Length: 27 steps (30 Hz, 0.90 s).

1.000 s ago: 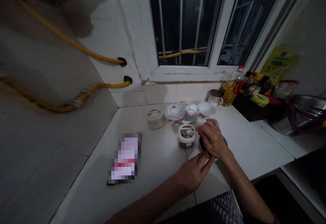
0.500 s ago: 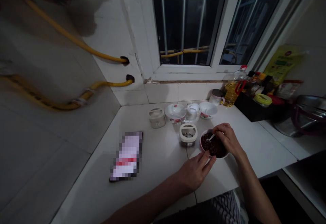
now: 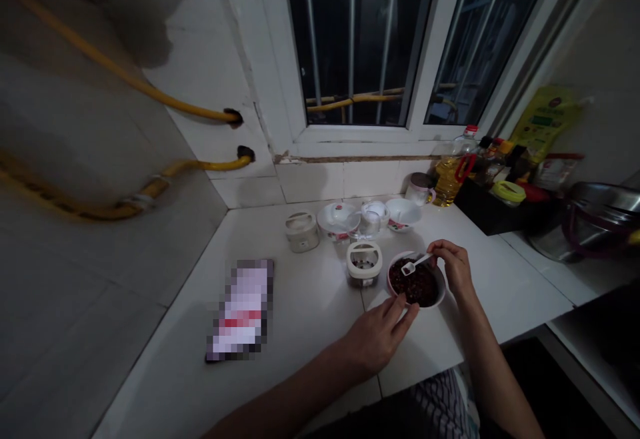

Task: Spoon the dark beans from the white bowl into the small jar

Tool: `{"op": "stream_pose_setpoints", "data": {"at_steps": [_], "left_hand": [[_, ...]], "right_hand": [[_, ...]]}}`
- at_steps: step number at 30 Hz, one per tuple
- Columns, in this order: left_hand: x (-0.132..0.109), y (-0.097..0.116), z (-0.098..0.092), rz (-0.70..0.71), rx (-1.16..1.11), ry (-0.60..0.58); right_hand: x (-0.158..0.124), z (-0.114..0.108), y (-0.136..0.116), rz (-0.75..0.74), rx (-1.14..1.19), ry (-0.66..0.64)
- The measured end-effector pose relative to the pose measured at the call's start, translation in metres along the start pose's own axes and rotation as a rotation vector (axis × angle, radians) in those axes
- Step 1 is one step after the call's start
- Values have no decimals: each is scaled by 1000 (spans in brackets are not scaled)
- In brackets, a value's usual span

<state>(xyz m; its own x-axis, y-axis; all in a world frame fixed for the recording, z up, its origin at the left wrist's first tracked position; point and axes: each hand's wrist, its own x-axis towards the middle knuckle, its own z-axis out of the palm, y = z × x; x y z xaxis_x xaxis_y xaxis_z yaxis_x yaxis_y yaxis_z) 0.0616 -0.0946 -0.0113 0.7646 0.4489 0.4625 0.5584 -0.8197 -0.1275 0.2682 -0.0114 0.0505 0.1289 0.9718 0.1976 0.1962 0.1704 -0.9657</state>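
Note:
A white bowl (image 3: 416, 280) full of dark red beans stands on the white tiled counter (image 3: 320, 332), in front of the window. My right hand (image 3: 453, 267) pinches a small white plastic spoon (image 3: 410, 266), whose scoop sits over the beans. My left hand (image 3: 377, 339) grips the near left rim of the bowl with its fingertips. Just left of the bowl stands a small clear jar with a cream lid ring (image 3: 364, 264), holding something dark.
A pixelated phone (image 3: 240, 309) lies to the left. White bowls (image 3: 339, 220) and a lidded glass cup (image 3: 373, 220) line the back. An oil bottle (image 3: 449, 182), black tray (image 3: 490, 216) and steel pot (image 3: 585, 222) stand right. Yellow hoses (image 3: 125, 79) run along the wall.
My right hand has lifted off the bowl and moved right, uncovering the beans and showing the spoon. The bowl and my left hand have stayed nearly in place.

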Motion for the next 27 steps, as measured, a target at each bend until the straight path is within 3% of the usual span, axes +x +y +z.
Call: {"op": "stream_pose_setpoints", "data": {"at_steps": [6, 9, 14, 27], "left_hand": [[1, -1, -5, 11, 2, 14], [0, -1, -4, 10, 7, 9], [0, 0, -4, 15, 1, 50], [0, 0, 1, 11, 5, 20]], "right_hand": [[-5, 6, -7, -164, -256, -131], [-7, 8, -8, -118, -202, -172], [-6, 7, -6, 29, 13, -101], [-5, 4, -6, 3, 29, 25]]}}
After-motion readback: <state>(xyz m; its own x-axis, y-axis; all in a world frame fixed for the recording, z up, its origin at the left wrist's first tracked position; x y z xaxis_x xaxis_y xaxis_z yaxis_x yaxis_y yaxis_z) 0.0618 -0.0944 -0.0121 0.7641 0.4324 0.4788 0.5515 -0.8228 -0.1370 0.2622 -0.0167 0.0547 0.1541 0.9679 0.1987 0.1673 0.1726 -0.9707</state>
